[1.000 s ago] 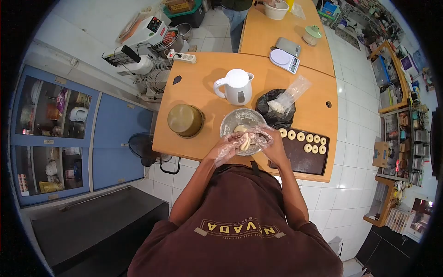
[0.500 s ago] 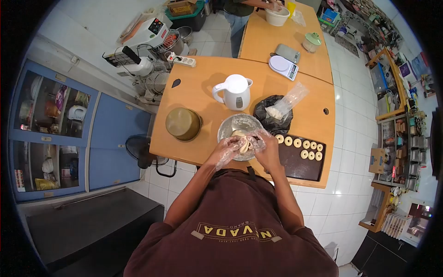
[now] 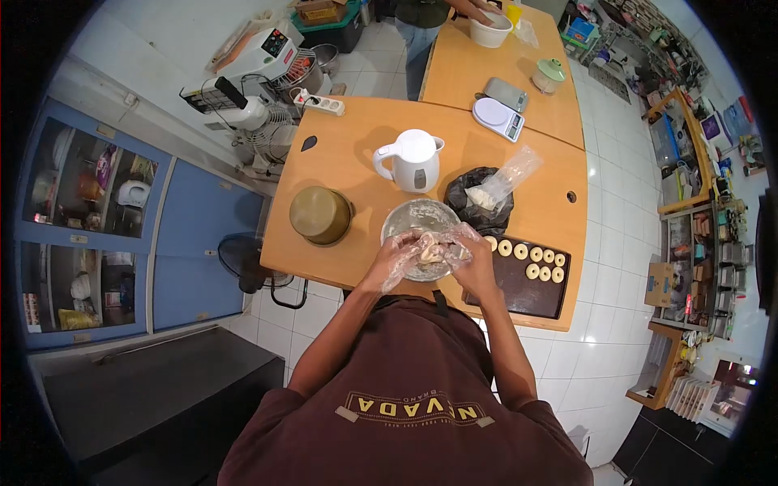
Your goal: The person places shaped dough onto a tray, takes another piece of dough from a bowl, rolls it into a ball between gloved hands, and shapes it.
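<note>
Both hands wear clear plastic gloves and meet over a metal bowl [image 3: 416, 212] dusted with flour. My left hand [image 3: 400, 257] is closed on one side of a piece of pale dough [image 3: 429, 251]. On the other side, my right hand [image 3: 464, 249] has its fingers pressed round the same dough. To the right lies a dark baking tray [image 3: 527, 296] with several pale dough rings [image 3: 520, 252] in rows. Behind the tray, a black bag [image 3: 480, 212] holds a clear plastic bag [image 3: 512, 173] with something white in it.
A white kettle [image 3: 416, 162] stands behind the bowl, and a brownish round container [image 3: 321, 215] is to the left. Farther back are a kitchen scale [image 3: 498, 118], a power strip [image 3: 322, 104] and a green-lidded jar [image 3: 549, 74]. Another person [image 3: 420, 36] stands by a white bowl [image 3: 490, 32].
The view has tilted slightly, so the table sits lower than a second ago. My fingers have shifted around the dough, which looks more bunched now.
</note>
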Demonstrator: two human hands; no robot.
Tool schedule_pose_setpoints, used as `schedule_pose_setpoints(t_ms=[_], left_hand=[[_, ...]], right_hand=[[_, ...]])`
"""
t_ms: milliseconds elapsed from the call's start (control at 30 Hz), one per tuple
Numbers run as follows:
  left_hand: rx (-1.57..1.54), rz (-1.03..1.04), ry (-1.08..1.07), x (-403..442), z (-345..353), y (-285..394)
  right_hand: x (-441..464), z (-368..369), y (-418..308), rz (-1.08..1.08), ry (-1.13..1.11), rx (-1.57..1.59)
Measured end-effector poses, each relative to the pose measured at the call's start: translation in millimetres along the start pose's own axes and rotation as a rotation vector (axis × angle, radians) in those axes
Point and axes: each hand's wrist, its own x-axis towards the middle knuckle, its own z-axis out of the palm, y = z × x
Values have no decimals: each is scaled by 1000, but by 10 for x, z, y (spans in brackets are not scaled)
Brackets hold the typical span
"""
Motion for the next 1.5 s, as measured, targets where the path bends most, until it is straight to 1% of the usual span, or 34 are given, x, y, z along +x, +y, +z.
schedule_pose_setpoints(t_ms=[100,233,300,333,400,500,600,700,733,833,900,1000,1100,1200,1233,1333,1400,1500], left_hand=[[-23,-5,-8,-22,69,44],[-86,10,-5,-38,101,75],[-128,30,43,-35,75,54],[-150,41,68,-39,69,50],[-209,46,35,-9,42,87],[-261,55,-8,-6,50,94],[-306,69,7,15,63,21],[-317,74,14,20,44,-39],[-314,75,11,6,48,-42],[-354,82,-46,-35,58,-38],[-335,53,-5,-45,54,-41],[-334,56,57,-95,142,-10],[-336,66,62,-126,107,-5],[-298,54,82,-108,16,-6],[-279,46,93,-102,2,2],[-218,114,80,-102,41,-17],[-168,105,67,-99,54,-16],[-108,68,61,-114,88,24]], right_hand=[[-40,86,117,-26,58,-63],[-33,125,93,-23,61,-39],[-19,125,67,-31,52,-24],[34,83,-29,-60,8,-3],[123,-9,-205,-116,-79,41],[120,15,-198,-111,-118,15],[138,44,-233,-133,-73,-39],[87,81,-12,-84,-81,-47],[66,96,49,-100,-59,-54],[44,120,117,-132,-4,-64],[57,135,116,-134,21,-54],[59,151,189,15,-70,8],[77,139,103,46,-63,75],[138,42,-171,-84,-106,85],[119,77,-163,-77,-93,58],[26,181,-47,-54,-51,-12],[3,207,1,-42,-26,-37],[1,189,-13,-118,43,-67]])
